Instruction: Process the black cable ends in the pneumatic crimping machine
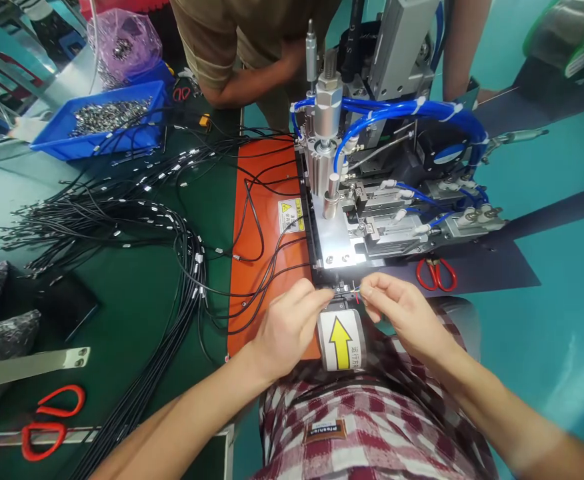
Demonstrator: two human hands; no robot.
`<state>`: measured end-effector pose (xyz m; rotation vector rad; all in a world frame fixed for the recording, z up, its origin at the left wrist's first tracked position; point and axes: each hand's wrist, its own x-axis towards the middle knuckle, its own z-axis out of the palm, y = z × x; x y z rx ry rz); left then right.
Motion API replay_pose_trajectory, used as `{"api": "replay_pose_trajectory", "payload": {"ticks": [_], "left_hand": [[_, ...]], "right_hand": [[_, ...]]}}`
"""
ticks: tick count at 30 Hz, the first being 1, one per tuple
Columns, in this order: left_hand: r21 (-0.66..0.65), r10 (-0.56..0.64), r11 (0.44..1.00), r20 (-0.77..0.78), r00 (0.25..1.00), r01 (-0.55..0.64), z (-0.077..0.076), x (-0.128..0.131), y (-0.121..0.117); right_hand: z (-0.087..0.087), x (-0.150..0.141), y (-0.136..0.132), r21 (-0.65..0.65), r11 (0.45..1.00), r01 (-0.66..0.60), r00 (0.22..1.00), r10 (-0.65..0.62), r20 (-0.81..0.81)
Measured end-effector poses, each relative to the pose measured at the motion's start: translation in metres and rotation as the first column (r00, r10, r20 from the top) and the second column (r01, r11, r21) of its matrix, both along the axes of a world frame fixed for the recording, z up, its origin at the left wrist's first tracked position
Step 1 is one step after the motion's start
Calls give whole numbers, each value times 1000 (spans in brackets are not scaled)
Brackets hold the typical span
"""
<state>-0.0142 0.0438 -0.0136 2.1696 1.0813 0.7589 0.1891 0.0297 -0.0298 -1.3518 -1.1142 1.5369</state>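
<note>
At the front of a metal machine (339, 237), both my hands work over a small dark fixture (342, 291). My left hand (289, 327) is closed, its thumb and fingers pressed together at the fixture's left side; whatever sits between them is hidden. From the right, my right hand (402, 308) pinches the thin coloured wires (356, 291) at a cable end, with a red one hanging below. Just under the fixture is a white label with a yellow arrow (341, 341). Black cables (267, 273) run across an orange plate (252, 200) to the machine.
A large bundle of black cables (192, 267) with metal ends lies on the green table at left. Behind it stands a blue bin (107, 143) of small metal parts. Red-handled scissors lie at right (437, 275) and lower left (52, 421). Another person (252, 60) stands opposite.
</note>
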Motion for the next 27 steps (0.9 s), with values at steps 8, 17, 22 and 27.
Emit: {"api": "replay_pose_trajectory", "payload": {"ticks": [8, 17, 22, 27], "left_hand": [[344, -60, 907, -464, 884, 242, -11, 0, 7], [338, -63, 908, -474, 878, 248, -14, -3, 8], [356, -43, 903, -481, 875, 240, -16, -3, 9], [358, -33, 905, -477, 879, 228, -16, -2, 10]], "right_hand": [[-17, -4, 4, -41, 999, 24, 1000, -25, -8], [-18, -6, 4, -67, 997, 49, 998, -47, 34], [-20, -7, 4, -74, 996, 59, 998, -56, 38], [-19, -8, 5, -80, 995, 66, 997, -62, 54]]}}
